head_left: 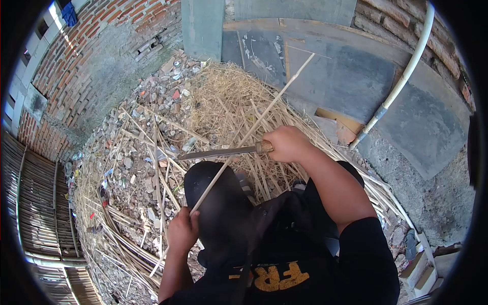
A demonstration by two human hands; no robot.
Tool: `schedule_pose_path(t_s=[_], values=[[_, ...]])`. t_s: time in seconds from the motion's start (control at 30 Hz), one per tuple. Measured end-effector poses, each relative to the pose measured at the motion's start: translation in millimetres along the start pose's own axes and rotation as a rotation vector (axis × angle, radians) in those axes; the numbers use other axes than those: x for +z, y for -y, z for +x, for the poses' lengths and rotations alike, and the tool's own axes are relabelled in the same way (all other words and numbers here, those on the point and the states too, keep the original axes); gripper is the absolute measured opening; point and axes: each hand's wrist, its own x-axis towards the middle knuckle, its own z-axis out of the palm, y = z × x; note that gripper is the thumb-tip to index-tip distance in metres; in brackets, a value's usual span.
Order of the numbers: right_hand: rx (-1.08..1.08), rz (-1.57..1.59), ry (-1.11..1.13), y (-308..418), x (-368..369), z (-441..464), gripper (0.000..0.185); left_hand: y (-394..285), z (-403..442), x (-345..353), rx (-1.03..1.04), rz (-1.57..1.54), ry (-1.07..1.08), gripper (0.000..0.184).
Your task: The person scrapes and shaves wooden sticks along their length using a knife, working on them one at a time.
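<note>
My right hand (287, 144) is closed around the wooden handle of a long knife (218, 153), its blade pointing left. A long pale bamboo strip (277, 100) runs diagonally from the lower left up toward the grey panels. Around its lower part, my left hand (183, 230) is closed, beside my left knee. The blade crosses the strip just above that knee; whether the edge bites into it cannot be made out. Thin shavings (223, 94) lie heaped on the ground beyond the knife.
Loose bamboo strips (119, 229) lie over rubble (134, 175) on the left, and more strips are on the right. Grey panels (351, 76) lean against the wall ahead. A pale pole (401, 84) slants at the right. A brick wall (86, 66) and bamboo slats (38, 198) border the left.
</note>
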Motion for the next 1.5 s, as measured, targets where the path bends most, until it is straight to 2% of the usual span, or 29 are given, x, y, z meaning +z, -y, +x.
schedule_pose_path(t_s=[0.03,0.13,0.23,0.27,0.37,0.47,0.57,0.67,0.77,0.8,0.9,1.1,1.13,1.27,1.37,1.4,1.5], values=[[-0.056,-0.020,-0.001,0,3,1,0.030,1,1,1,0.007,0.008,-0.021,0.026],[0.151,0.173,-0.021,-33,9,20,0.034,8,-1,12,0.027,0.035,-0.081,0.026],[0.259,0.207,-0.155,-52,8,27,0.034,4,-3,12,0.004,0.032,-0.084,0.027],[0.267,0.199,-0.139,-53,11,26,0.034,4,-4,13,0.021,0.041,-0.103,0.027],[0.235,0.188,-0.134,-36,5,16,0.032,9,-4,18,0.022,0.059,-0.103,0.027],[0.115,0.135,-0.015,-9,-3,3,0.029,2,-2,15,0.016,0.035,-0.089,0.027],[-0.021,-0.005,-0.017,3,5,0,0.024,3,0,14,0.056,0.115,-0.115,0.025],[0.081,0.211,-0.005,-27,8,18,0.026,15,-2,27,0.054,0.149,-0.173,0.024],[0.165,0.262,-0.116,-53,17,32,0.029,17,-2,30,0.066,0.115,-0.188,0.024],[0.145,0.211,-0.140,-49,18,32,0.035,14,-2,29,0.074,0.098,-0.212,0.023],[0.151,0.219,-0.146,-39,23,25,0.036,13,-3,25,0.058,0.066,-0.172,0.024],[0.058,0.021,0.029,5,-1,0,0.026,6,1,20,0.056,0.055,-0.122,0.024],[0.032,0.006,-0.015,12,-3,-4,0.022,7,2,21,0.073,0.043,-0.139,0.024],[0.164,0.242,-0.074,-24,-1,18,0.029,14,-1,26,0.093,0.034,-0.189,0.023],[0.266,0.219,-0.082,-44,1,29,0.033,13,2,25,0.076,0.046,-0.182,0.023],[0.259,0.188,-0.110,-41,4,29,0.037,14,2,23,0.071,0.048,-0.167,0.024],[0.220,0.228,-0.182,-30,11,22,0.031,12,2,19,0.046,0.027,-0.123,0.025]])
